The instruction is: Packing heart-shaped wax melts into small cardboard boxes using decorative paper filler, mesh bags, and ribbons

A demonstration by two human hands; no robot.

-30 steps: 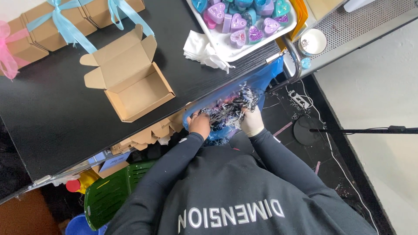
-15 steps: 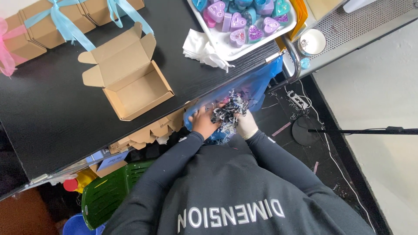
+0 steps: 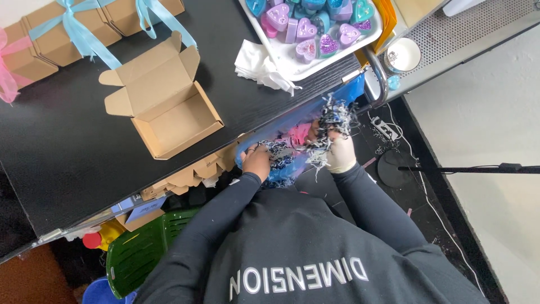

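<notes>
My left hand (image 3: 257, 162) reaches into a blue plastic bag (image 3: 292, 119) that hangs off the near edge of the black table (image 3: 67, 152), and its fingers are closed in black, white and blue paper shreds (image 3: 281, 153). My right hand (image 3: 341, 153) grips a clump of the shreds (image 3: 333, 121), lifted above the bag's right side. An open, empty cardboard box (image 3: 169, 110) stands on the table to the upper left of both hands.
A white tray (image 3: 284, 56) of heart-shaped coloured soaps sits at the back right, with crumpled white tissue (image 3: 261, 65) beside it. Closed boxes with blue ribbons (image 3: 73, 28) line the back left. A small white cup (image 3: 403, 54), a green crate (image 3: 140, 253) and a stand (image 3: 450, 168) are nearby.
My right hand has risen and moved right, pulling a clump of shreds out of the bag. My left hand stays low in the bag.
</notes>
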